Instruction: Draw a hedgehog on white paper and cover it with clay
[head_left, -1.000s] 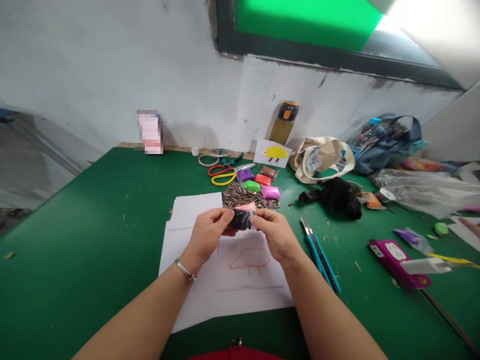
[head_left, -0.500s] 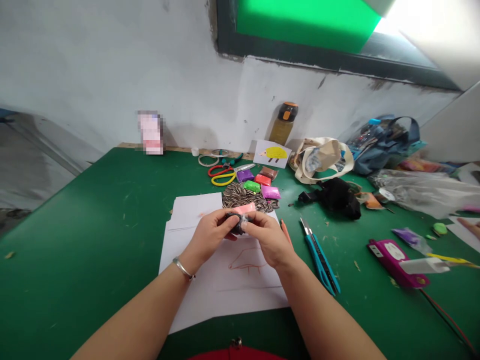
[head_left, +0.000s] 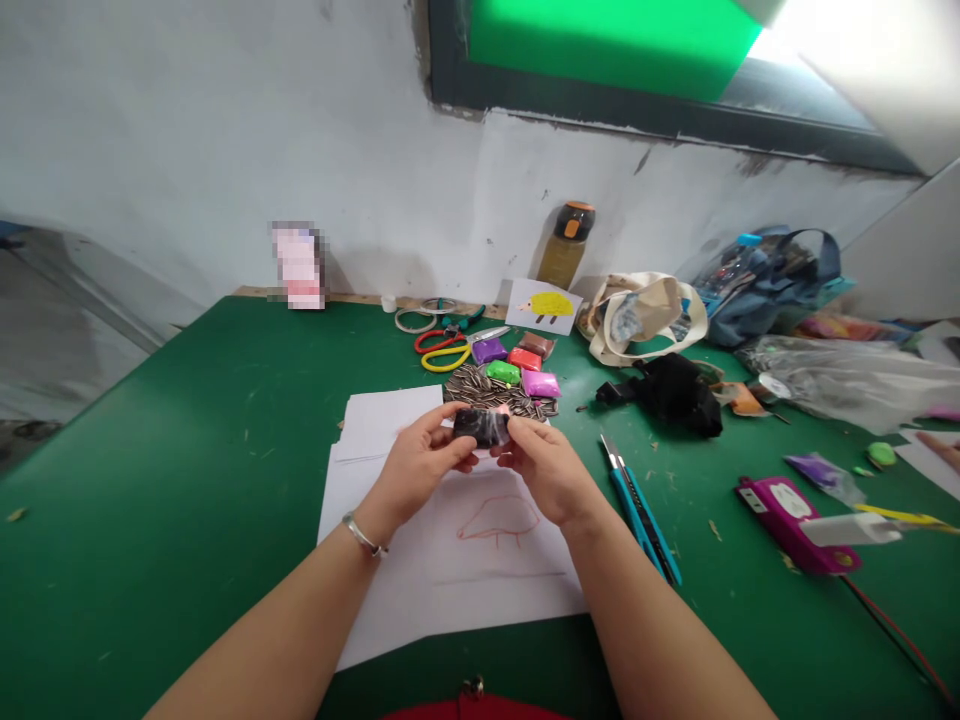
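Whitish wall (head_left: 187,150) rises behind your table (head_left: 150,450), and a dark window frame (head_left: 637,112) crosses it at upper right. Your table is green, and its widest free surface spreads on the left, from the papers as far as the slanting left edge, so your left arm has the most room there. On the right the room is tighter: a clear plastic bag (head_left: 847,385), a blue bag (head_left: 757,310) and a cream bag (head_left: 645,320) occupy the far part. White papers (head_left: 382,590) lie below your hands, and a strip of green remains between their near edge and your red clothing (head_left: 480,706). Just beyond your hands is a pile of metal pieces (head_left: 466,385). One teal cutter (head_left: 646,525) lies near your right forearm, its blade pointing away from you.

Your left hand (head_left: 420,460) pinches the left end of a black packet (head_left: 477,428), with the thumb on the near side; your right hand (head_left: 551,470) pinches the right end. You hold this packet above the upper part of the papers, in front of the pile. Its long axis runs from left to right, nearly level, and its shiny wrapping shows toward the right hand.
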